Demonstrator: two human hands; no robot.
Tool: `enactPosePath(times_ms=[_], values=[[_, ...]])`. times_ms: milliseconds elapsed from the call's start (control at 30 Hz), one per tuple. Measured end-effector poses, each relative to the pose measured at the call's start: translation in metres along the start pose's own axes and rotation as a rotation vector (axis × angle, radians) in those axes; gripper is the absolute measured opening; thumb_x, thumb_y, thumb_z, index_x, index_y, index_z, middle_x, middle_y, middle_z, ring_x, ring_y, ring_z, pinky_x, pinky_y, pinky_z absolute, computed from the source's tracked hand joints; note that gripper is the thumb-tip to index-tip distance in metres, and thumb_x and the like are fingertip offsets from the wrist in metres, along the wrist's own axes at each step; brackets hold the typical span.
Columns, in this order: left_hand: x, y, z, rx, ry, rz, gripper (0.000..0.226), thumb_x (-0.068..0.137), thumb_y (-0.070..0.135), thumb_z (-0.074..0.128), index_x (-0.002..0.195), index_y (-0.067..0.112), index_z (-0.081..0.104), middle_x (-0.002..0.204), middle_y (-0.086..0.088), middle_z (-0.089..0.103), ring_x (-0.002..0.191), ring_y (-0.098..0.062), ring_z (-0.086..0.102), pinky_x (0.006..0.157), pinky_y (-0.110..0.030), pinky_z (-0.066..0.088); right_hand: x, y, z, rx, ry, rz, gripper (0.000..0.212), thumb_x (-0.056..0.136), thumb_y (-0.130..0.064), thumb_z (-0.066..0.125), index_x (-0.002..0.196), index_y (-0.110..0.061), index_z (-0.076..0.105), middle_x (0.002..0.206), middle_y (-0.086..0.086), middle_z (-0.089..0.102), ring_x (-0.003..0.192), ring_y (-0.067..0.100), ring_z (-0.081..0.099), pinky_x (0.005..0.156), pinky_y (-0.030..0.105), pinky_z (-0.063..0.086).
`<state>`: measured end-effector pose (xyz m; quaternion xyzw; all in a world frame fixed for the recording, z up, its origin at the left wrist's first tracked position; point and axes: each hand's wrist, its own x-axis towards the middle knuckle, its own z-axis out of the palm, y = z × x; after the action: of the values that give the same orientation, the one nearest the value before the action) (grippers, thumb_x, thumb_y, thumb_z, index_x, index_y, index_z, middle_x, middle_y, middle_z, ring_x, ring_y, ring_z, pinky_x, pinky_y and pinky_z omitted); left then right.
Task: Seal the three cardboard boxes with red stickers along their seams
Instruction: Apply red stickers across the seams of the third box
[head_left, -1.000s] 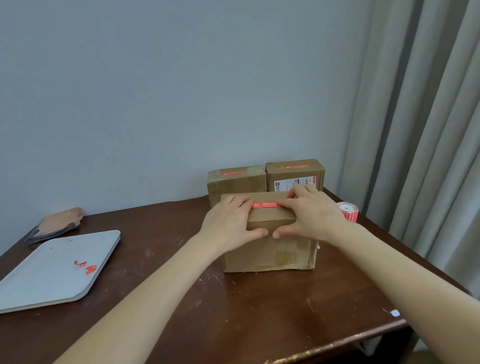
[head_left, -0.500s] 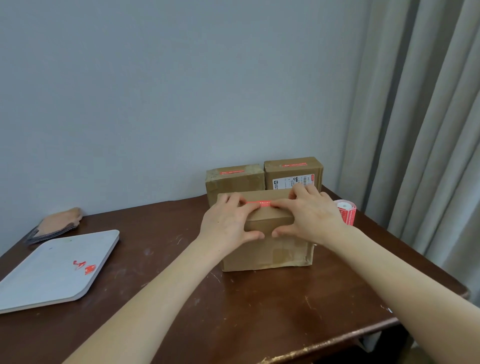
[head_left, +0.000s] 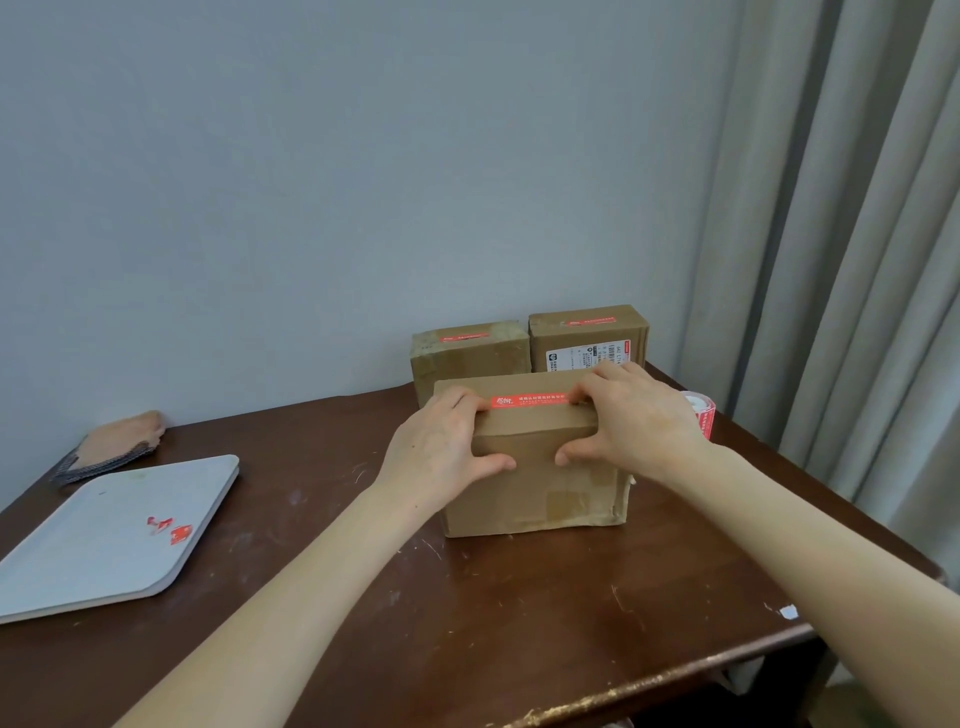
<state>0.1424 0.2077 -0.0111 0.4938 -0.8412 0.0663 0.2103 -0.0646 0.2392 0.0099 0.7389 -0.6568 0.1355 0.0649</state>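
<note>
The front cardboard box (head_left: 540, 493) stands on the brown table (head_left: 519, 613) with a red sticker (head_left: 530, 400) lying along its top seam. My left hand (head_left: 441, 447) holds the box's top left edge, fingers on the sticker's left end and thumb on the front face. My right hand (head_left: 639, 421) grips the top right edge the same way, covering the sticker's right end. Behind stand the back left box (head_left: 467, 364) and the back right box (head_left: 587, 343), each with a red sticker on top.
A roll of red stickers (head_left: 704, 413) stands right of the boxes, partly behind my right wrist. At the left lies a white tray (head_left: 104, 551) with red paper scraps (head_left: 171, 530), and a folded cloth (head_left: 114, 441) behind it. A curtain (head_left: 857, 260) hangs at the right.
My two hands have slid apart along the top of the front box, so more of the red sticker shows between them. The box has stayed in place.
</note>
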Motion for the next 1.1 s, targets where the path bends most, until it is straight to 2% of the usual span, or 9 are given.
enactPosePath(times_ms=[100, 167, 267, 500, 667, 833, 900, 1000, 1100], values=[[0.0, 0.002, 0.0, 0.049, 0.016, 0.036, 0.076, 0.075, 0.062, 0.063, 0.137, 0.029, 0.036, 0.129, 0.007, 0.045, 0.12, -0.012, 0.042, 0.087, -0.026, 0.044, 0.001, -0.004, -0.001, -0.057, -0.016, -0.031, 0.086, 0.068, -0.073, 0.061, 0.141, -0.038, 0.033, 0.124, -0.002, 0.047, 0.118, 0.019, 0.042, 0.091, 0.034, 0.04], [0.002, 0.005, 0.0, 0.129, 0.013, 0.085, 0.075, 0.075, 0.065, 0.059, 0.14, 0.04, 0.031, 0.128, 0.006, 0.043, 0.119, -0.014, 0.039, 0.084, -0.026, 0.045, 0.001, -0.009, 0.001, -0.136, -0.014, -0.066, 0.084, 0.069, -0.077, 0.055, 0.143, -0.046, 0.028, 0.122, 0.001, 0.043, 0.117, 0.022, 0.039, 0.094, 0.035, 0.036], [0.004, 0.006, 0.001, 0.127, -0.013, 0.07, 0.07, 0.075, 0.065, 0.06, 0.137, 0.039, 0.039, 0.126, 0.007, 0.041, 0.12, -0.014, 0.035, 0.083, -0.028, 0.047, 0.002, -0.01, 0.002, -0.15, -0.015, -0.071, 0.076, 0.072, -0.076, 0.054, 0.139, -0.047, 0.036, 0.12, 0.0, 0.042, 0.115, 0.022, 0.038, 0.093, 0.035, 0.034], [0.003, 0.003, -0.002, 0.031, -0.025, 0.018, 0.07, 0.072, 0.06, 0.066, 0.13, 0.023, 0.051, 0.123, 0.01, 0.046, 0.115, -0.009, 0.045, 0.088, -0.027, 0.046, 0.001, -0.003, 0.001, -0.02, -0.019, -0.017, 0.074, 0.066, -0.072, 0.064, 0.128, -0.032, 0.054, 0.115, -0.005, 0.048, 0.11, 0.016, 0.043, 0.085, 0.031, 0.04], [0.002, 0.002, -0.001, 0.063, -0.017, 0.019, 0.068, 0.073, 0.063, 0.064, 0.127, 0.022, 0.052, 0.122, 0.01, 0.046, 0.114, -0.009, 0.044, 0.087, -0.028, 0.047, 0.001, -0.002, 0.0, -0.069, -0.034, -0.026, 0.073, 0.068, -0.075, 0.059, 0.13, -0.037, 0.052, 0.117, -0.004, 0.047, 0.112, 0.017, 0.042, 0.085, 0.03, 0.036], [0.004, 0.003, -0.004, 0.05, -0.028, -0.021, 0.066, 0.07, 0.062, 0.067, 0.119, 0.02, 0.05, 0.117, 0.008, 0.049, 0.108, -0.009, 0.048, 0.083, -0.024, 0.046, 0.003, -0.003, -0.003, -0.058, -0.059, -0.013, 0.077, 0.065, -0.074, 0.062, 0.129, -0.034, 0.049, 0.121, -0.004, 0.047, 0.115, 0.019, 0.042, 0.089, 0.033, 0.038], [0.002, 0.002, -0.004, 0.036, -0.013, -0.027, 0.07, 0.07, 0.061, 0.068, 0.123, 0.02, 0.046, 0.121, 0.007, 0.047, 0.11, -0.01, 0.046, 0.083, -0.023, 0.043, 0.005, -0.004, -0.003, -0.074, -0.067, -0.012, 0.085, 0.065, -0.075, 0.062, 0.135, -0.031, 0.042, 0.125, -0.002, 0.046, 0.119, 0.021, 0.041, 0.094, 0.035, 0.038], [0.004, 0.006, -0.003, 0.11, 0.002, 0.031, 0.085, 0.07, 0.066, 0.064, 0.138, 0.023, 0.036, 0.132, 0.004, 0.041, 0.119, -0.014, 0.041, 0.092, -0.026, 0.042, 0.006, -0.006, -0.002, -0.114, -0.061, -0.024, 0.097, 0.063, -0.078, 0.061, 0.143, -0.033, 0.031, 0.129, 0.002, 0.042, 0.122, 0.023, 0.038, 0.099, 0.038, 0.036], [0.012, 0.01, 0.001, 0.185, -0.025, 0.05, 0.087, 0.068, 0.074, 0.058, 0.141, 0.034, 0.031, 0.134, 0.001, 0.039, 0.122, -0.018, 0.038, 0.099, -0.032, 0.036, 0.009, -0.009, 0.002, -0.138, -0.06, -0.044, 0.097, 0.062, -0.081, 0.057, 0.144, -0.04, 0.027, 0.129, 0.004, 0.041, 0.122, 0.025, 0.036, 0.099, 0.039, 0.036]])
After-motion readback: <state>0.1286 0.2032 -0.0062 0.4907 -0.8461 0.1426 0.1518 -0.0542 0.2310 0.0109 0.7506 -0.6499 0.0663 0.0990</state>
